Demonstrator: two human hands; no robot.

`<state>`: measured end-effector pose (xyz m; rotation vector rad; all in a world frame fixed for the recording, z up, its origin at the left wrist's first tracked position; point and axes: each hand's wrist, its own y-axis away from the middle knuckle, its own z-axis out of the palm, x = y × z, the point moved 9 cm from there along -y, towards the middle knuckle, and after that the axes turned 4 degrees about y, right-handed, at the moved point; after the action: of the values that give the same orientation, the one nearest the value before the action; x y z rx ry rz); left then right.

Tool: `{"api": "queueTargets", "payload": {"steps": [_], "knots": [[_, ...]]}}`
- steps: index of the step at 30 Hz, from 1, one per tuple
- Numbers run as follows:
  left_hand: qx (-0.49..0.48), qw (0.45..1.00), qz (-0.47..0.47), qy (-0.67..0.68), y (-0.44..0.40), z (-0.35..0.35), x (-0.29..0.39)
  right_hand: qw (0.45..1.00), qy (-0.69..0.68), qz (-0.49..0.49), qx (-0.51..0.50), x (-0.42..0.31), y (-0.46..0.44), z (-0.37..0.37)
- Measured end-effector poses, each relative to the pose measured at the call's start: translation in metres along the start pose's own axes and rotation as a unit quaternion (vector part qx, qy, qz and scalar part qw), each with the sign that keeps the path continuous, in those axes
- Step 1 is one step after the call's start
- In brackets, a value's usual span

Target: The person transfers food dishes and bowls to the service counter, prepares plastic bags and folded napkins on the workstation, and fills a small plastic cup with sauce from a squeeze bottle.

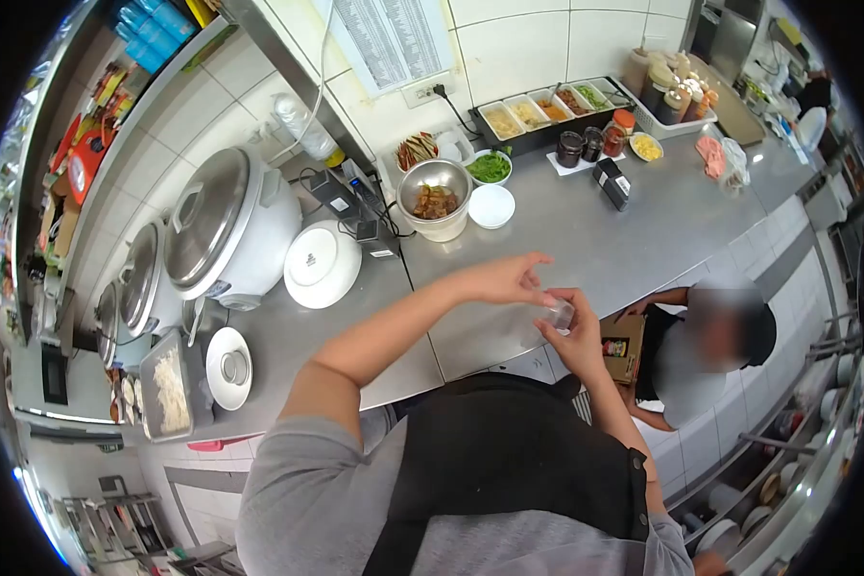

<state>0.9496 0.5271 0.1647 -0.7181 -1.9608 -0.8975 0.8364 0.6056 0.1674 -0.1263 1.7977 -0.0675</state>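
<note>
In my right hand (576, 336) is a small clear plastic cup (559, 312), gripped between thumb and fingers above the front edge of the steel counter. My left hand (504, 280) is just beside the cup, its fingers apart; one fingertip is close to the cup's rim, and I cannot tell if it touches. Behind the hands stand a steel bowl of browned food pieces (435, 201) set on a pale container, a small white bowl (492, 206) and a bowl of chopped greens (490, 168).
Rice cookers (223, 226), an upturned white plate (323, 264) and a metal tray of white food (171, 389) line the left side. A condiment rack (547, 110), dark jars (569, 148) and sauce bottles (677, 96) stand at the back. A co-worker (701, 336) with a cardboard box is close on my right.
</note>
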Motion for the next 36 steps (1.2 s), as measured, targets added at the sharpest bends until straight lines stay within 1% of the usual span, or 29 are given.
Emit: {"api": "queueTargets", "payload": {"steps": [1, 3, 4, 5, 7, 8, 10, 11, 13, 14, 15, 17, 19, 21, 22, 23, 25, 26, 27, 28, 29, 30, 31, 32, 33, 34, 35, 36], "knots": [[0.007, 1.0, -0.005, -0.001, -0.013, -0.006, 0.008, 1.0, -0.004, -0.003, -0.006, 0.001, 0.003, -0.014], [0.004, 0.996, 0.015, -0.089, -0.047, -0.009, 0.036, 0.995, 0.035, 0.078, -0.06, 0.012, 0.011, -0.04], [0.025, 0.993, 0.047, -0.106, -0.074, -0.012, 0.069, 0.995, 0.095, 0.014, -0.023, 0.038, 0.022, -0.072], [0.037, 0.989, 0.079, -0.118, -0.092, -0.011, 0.097, 0.995, 0.093, 0.011, -0.027, 0.057, 0.032, -0.087], [0.069, 0.982, 0.153, -0.084, -0.124, -0.009, 0.135, 0.996, 0.084, 0.024, -0.026, 0.083, 0.049, -0.115], [0.095, 0.978, 0.172, -0.066, -0.133, -0.011, 0.159, 0.996, 0.082, 0.023, -0.026, 0.088, 0.058, -0.127], [0.146, 0.964, 0.217, -0.044, -0.146, -0.022, 0.217, 0.989, 0.013, 0.141, -0.047, 0.112, 0.073, -0.146], [0.174, 0.954, 0.241, -0.039, -0.151, -0.032, 0.245, 0.99, 0.014, 0.132, -0.043, 0.108, 0.074, -0.156], [0.235, 0.919, 0.312, -0.061, -0.166, -0.056, 0.299, 0.985, 0.001, 0.163, -0.054, 0.105, 0.08, -0.171], [0.243, 0.896, 0.371, -0.033, -0.166, -0.067, 0.331, 0.992, 0.033, 0.109, -0.051, 0.107, 0.08, -0.179], [0.236, 0.887, 0.394, -0.046, -0.171, -0.073, 0.357, 0.996, 0.068, 0.048, -0.037, 0.11, 0.075, -0.19], [0.294, 0.839, 0.45, -0.087, -0.169, -0.101, 0.421, 0.998, 0.053, 0.018, -0.022, 0.112, 0.069, -0.207], [0.316, 0.839, 0.424, -0.127, -0.171, -0.12, 0.475, 0.997, 0.063, 0.032, -0.04, 0.113, 0.059, -0.219], [0.352, 0.751, 0.512, -0.226, -0.172, -0.137, 0.527, 0.995, 0.059, 0.062, -0.049, 0.118, 0.053, -0.228], [0.379, 0.738, 0.489, -0.269, -0.177, -0.15, 0.547, 0.994, 0.09, 0.037, -0.057, 0.097, 0.048, -0.236], [0.409, 0.725, 0.461, -0.307, -0.182, -0.162, 0.565, 0.995, 0.083, 0.034, -0.041, 0.097, 0.044, -0.242], [0.475, 0.668, 0.362, -0.443, -0.187, -0.182, 0.607, 0.988, 0.123, -0.086, -0.015, 0.08, 0.037, -0.252], [0.494, 0.652, 0.341, -0.463, -0.189, -0.194, 0.627, 0.988, 0.122, -0.089, -0.011, 0.074, 0.034, -0.256], [0.512, 0.635, 0.319, -0.482, -0.192, -0.203, 0.646, 0.993, 0.098, -0.061, -0.012, 0.071, 0.033, -0.259], [0.52, 0.632, 0.305, -0.487, -0.196, -0.211, 0.665, 0.997, 0.073, -0.031, -0.012, 0.071, 0.031, -0.261], [0.527, 0.629, 0.29, -0.492, -0.203, -0.219, 0.684, 0.997, 0.07, -0.033, -0.009, 0.072, 0.029, -0.262], [0.523, 0.63, 0.291, -0.495, -0.219, -0.229, 0.702, 0.998, 0.056, -0.01, -0.015, 0.079, 0.03, -0.26], [0.522, 0.63, 0.316, -0.48, -0.234, -0.241, 0.721, 0.999, 0.043, 0.014, -0.02, 0.086, 0.03, -0.259], [0.521, 0.63, 0.341, -0.464, -0.244, -0.244, 0.729, 0.999, 0.039, 0.017, -0.018, 0.09, 0.03, -0.259], [0.517, 0.633, 0.341, -0.465, -0.243, -0.226, 0.734, 0.999, 0.047, -0.004, -0.019, 0.09, 0.03, -0.258], [0.521, 0.649, 0.332, -0.445, -0.244, -0.208, 0.74, 0.998, 0.057, -0.025, -0.021, 0.088, 0.03, -0.258], [0.525, 0.665, 0.322, -0.423, -0.243, -0.187, 0.739, 0.998, 0.056, -0.022, -0.021, 0.089, 0.03, -0.259], [0.511, 0.649, 0.354, -0.439, -0.242, -0.16, 0.729, 0.999, 0.035, -0.013, -0.002, 0.088, 0.029, -0.264]]}}
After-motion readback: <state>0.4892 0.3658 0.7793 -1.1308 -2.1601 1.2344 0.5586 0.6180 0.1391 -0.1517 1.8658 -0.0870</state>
